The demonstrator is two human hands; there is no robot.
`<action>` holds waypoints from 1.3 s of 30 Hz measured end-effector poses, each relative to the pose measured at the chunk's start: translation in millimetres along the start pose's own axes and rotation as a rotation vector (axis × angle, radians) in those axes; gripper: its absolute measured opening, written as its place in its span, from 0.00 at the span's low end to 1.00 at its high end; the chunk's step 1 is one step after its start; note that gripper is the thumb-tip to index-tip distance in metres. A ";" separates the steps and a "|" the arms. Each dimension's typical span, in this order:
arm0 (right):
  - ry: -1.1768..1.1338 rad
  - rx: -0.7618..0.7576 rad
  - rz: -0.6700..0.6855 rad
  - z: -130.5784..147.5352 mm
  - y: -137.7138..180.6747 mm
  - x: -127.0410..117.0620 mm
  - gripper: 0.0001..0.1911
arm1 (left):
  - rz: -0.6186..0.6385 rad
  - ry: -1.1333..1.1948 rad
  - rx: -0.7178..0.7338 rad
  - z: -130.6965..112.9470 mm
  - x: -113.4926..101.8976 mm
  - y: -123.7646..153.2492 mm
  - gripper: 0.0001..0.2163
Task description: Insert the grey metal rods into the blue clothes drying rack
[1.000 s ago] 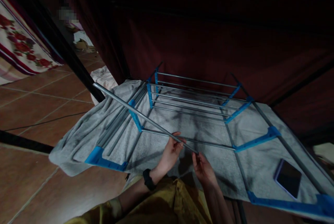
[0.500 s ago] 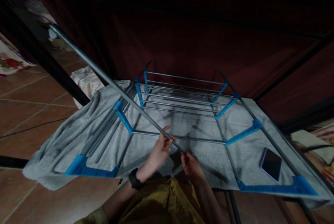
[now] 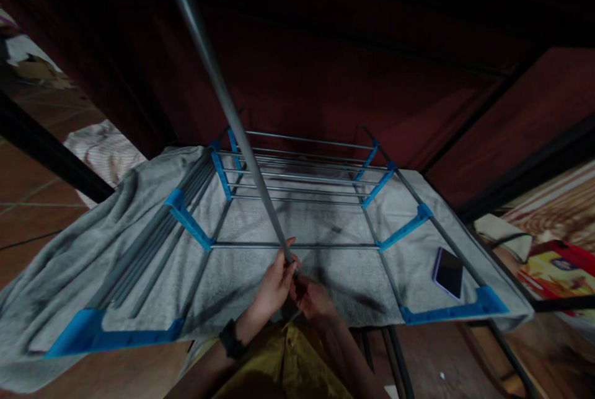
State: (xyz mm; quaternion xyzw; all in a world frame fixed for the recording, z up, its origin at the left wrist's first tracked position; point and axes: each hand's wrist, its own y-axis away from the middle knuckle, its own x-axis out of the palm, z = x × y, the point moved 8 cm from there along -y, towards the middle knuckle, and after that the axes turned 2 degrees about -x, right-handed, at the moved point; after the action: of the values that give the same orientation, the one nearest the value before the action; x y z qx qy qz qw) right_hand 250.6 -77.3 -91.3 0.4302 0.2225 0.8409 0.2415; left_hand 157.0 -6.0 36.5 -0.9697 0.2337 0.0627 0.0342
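A long grey metal tube (image 3: 227,105) slants up and away from me, its far end beyond the top of the view. My left hand (image 3: 275,284) is closed round it near the lower end. At that lower end, close beside the left, my right hand (image 3: 316,301) has its fingers pinched on the tube's tip; the tip itself is hidden. Beyond both hands lies a partly assembled rack frame of grey tubes with blue plastic brackets (image 3: 188,220). A crossbar (image 3: 334,246) of the frame runs just past my fingers.
A grey blanket (image 3: 297,222) covers the surface beneath the frame. Several loose tubes (image 3: 151,263) lie along the left side. A phone (image 3: 449,273) rests at right, inside the frame. A dark red panel (image 3: 316,89) rises behind. A red and yellow package (image 3: 558,269) sits far right.
The tube has swung from pointing far left to a steeper slant, its far end now higher. Both hands have come closer together. My view has turned to the right.
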 end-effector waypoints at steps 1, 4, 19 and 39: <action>0.057 0.010 0.028 -0.2 0.8 1.1 0.13 | 0.006 -0.024 0.005 -2.2 -1.0 -0.1 0.25; 0.193 -0.022 0.084 10.4 2.8 0.2 0.14 | -0.004 -0.107 0.032 -13.3 -11.0 -2.2 0.25; 0.044 -0.364 -0.100 137.4 23.6 -33.9 0.22 | -0.210 -0.580 0.151 6.7 -96.1 0.3 0.19; -0.061 -0.489 -0.164 171.5 30.0 -51.8 0.24 | 0.034 -1.157 -0.073 58.9 -109.9 4.6 0.32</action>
State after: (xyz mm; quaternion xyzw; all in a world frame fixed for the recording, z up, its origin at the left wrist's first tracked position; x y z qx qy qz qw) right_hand 413.2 -103.3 -14.7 0.3647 0.0394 0.8340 0.4123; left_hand 51.6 44.9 -6.8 -0.7744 0.1902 0.5910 0.1217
